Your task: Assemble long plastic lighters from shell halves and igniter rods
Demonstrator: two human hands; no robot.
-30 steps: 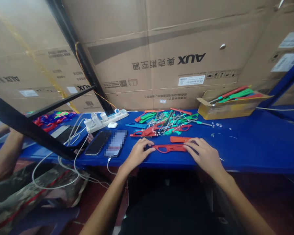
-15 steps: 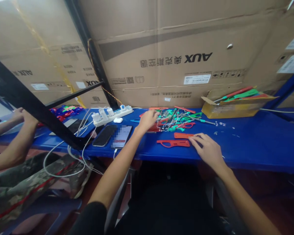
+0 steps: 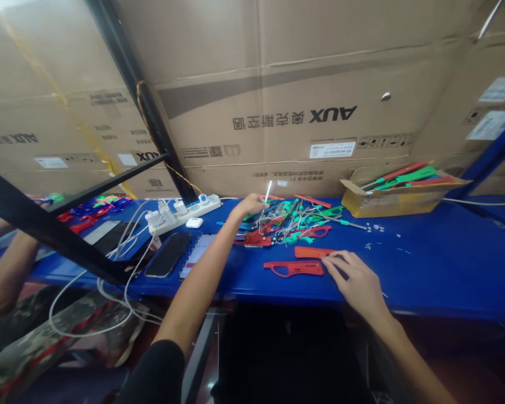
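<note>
At the pile of green and red lighter parts with metal tubes and thin wires (image 3: pixel 297 219), my left hand (image 3: pixel 251 206) has its fingers closed on a metal tube (image 3: pixel 269 189) that points upward. My right hand (image 3: pixel 353 272) rests on the blue table, thumb and fingertips together at the right end of an orange-red handle shell (image 3: pixel 311 252). Whether it grips the shell is hard to make out. Just in front of that shell lies a red handle shell with a trigger loop (image 3: pixel 294 269).
A yellow open box (image 3: pixel 395 199) of lighters stands at the back right. Left are a white power strip (image 3: pixel 185 213), an earphone case (image 3: pixel 194 223), two phones and loose cables. Another person's arms (image 3: pixel 10 269) show beyond the black post (image 3: pixel 59 230). Cartons stand behind.
My left hand has lifted a metal tube upright out of the pile. My right hand stays by the shells. The view has tilted and shifted slightly.
</note>
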